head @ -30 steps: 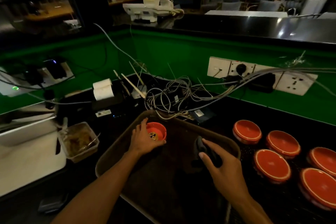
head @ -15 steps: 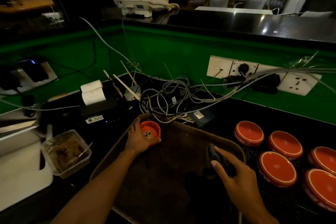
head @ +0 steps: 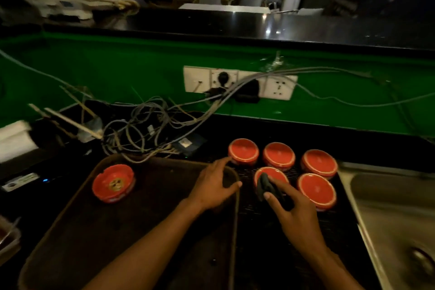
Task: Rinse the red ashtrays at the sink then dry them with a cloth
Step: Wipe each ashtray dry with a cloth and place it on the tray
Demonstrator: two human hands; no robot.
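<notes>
One red ashtray (head: 113, 183) stands upright at the far left of a dark brown tray (head: 77, 231). Several more red ashtrays lie upside down on a black ribbed mat (head: 263, 226) to the right; the nearest to my hands are at the back left (head: 243, 154) and the front left (head: 270, 173). My left hand (head: 215, 183) reaches over the tray's right rim with fingers spread, fingertips close to the back-left ashtray, holding nothing. My right hand (head: 286, 207) grips a dark cloth (head: 264, 186) just over the front-left ashtray.
A steel sink (head: 397, 226) lies at the right edge. A tangle of cables (head: 143, 129) and a socket strip (head: 237, 82) sit behind the tray against the green wall. A food container (head: 8, 240) stands at the far left.
My left hand let go of the upright ashtray, left it on the tray and swung right towards the upturned ones. My right hand carried the cloth right, off the tray. The view panned right.
</notes>
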